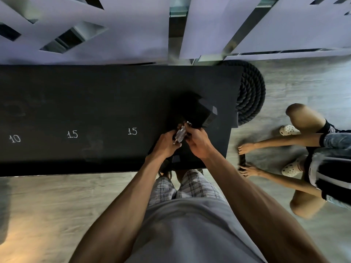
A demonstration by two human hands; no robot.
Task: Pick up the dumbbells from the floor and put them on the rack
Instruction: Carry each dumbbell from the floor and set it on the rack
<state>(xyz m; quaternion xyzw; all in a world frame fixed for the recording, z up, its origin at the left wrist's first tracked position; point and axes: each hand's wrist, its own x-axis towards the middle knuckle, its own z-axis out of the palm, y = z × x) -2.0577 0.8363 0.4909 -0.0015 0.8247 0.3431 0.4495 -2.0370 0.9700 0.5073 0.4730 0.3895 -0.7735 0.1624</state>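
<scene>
A black hex dumbbell (206, 112) with a chrome handle lies tilted over the right end of the black rack shelf (95, 103). Both my hands grip the handle: my left hand (167, 142) on its near end, my right hand (197, 141) just beyond. The far head points up and right; the near head (175, 158) is mostly hidden under my hands. Chalk numbers 10, 15 and 15 mark spots along the shelf to the left of the dumbbell.
A coiled black battle rope (250, 93) lies past the shelf's right end. To the right, a second person crouches on the wooden floor, their hands (247, 158) on a dark object. White lattice wall panels stand behind the rack.
</scene>
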